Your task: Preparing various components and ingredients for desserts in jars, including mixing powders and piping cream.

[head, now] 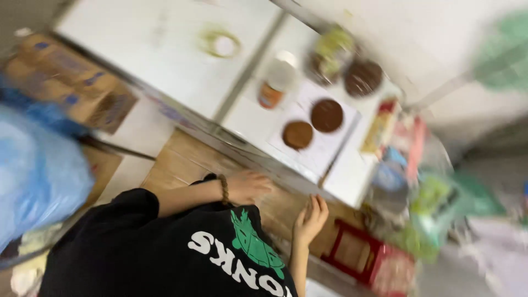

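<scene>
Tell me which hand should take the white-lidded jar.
Probably left: the left hand rests at the edge of the counter, nearer the jar; the right hand, open, sits farther back.

Two round discs [312, 125] lie side by side on a sheet [322, 146] on the table [165, 49]. A jar [276, 82] lies at their 10 o'clock, two bowls [347, 66] at 12, a stool [360, 250] at 5.
</scene>
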